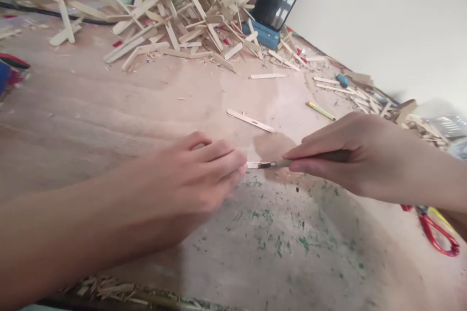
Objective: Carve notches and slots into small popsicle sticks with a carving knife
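Note:
My left hand [209,170] rests low over the table with its fingers closed on a pale craft stick [252,164], and only the stick's right end shows past the fingertips. My right hand [339,155] pinches a slim craft knife [282,163] with a grey handle. The knife's dark, shiny tip meets the visible end of the stick; whether it has cut in, I cannot tell. Just beyond both hands lies another craft stick [250,120] with a small slot or mark in it.
A big heap of craft sticks [189,14] covers the back. Beside it stands a dark panel on a blue base [262,34]. Red-handled scissors [438,233] lie at right, below my right wrist. A yellow strip [321,111] and more sticks [368,99] lie toward the right.

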`<state>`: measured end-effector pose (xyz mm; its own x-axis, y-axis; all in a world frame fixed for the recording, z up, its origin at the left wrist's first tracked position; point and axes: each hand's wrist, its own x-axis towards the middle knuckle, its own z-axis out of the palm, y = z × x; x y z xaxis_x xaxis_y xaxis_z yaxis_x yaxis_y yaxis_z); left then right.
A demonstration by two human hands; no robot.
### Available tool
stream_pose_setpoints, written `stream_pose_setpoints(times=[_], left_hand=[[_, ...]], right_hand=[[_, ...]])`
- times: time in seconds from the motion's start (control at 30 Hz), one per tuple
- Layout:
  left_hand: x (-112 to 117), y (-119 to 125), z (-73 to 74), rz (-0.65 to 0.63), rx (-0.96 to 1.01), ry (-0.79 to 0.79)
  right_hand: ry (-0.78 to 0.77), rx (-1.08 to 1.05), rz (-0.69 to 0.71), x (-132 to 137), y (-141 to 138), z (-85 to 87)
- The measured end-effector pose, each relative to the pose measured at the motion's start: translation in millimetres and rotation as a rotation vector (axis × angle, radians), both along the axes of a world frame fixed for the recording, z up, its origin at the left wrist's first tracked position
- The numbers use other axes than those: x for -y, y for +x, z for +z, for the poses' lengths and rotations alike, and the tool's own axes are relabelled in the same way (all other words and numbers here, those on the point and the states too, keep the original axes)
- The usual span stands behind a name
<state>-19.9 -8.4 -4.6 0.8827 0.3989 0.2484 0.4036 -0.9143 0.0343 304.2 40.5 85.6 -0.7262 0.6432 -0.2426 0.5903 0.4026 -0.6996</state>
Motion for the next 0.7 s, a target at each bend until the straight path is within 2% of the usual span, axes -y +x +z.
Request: stream_pose_setpoints(times=[0.13,0.27,0.53,0.7], left_hand=[[0.5,-0.1,8.9,-0.002,-0.068,-0.051],[-1.5,-2.8,12.0,-0.046,-0.043,-0.089],[-2.5,-5.0,14.0,-0.05,-0.033,-0.163],[-2.3,-5.1,15.7,-0.05,-0.047,-0.168]], right_hand=[[0.013,-0.164,-0.011,2.0,17.6,-20.1],[0.032,-0.278,-0.042,7.4,24.2,-34.2],[-0.059,-0.385,-0.127,14.5,36.5,-54.4],[-0.089,-0.425,-0.195,20.8,42.0,-58.2]])
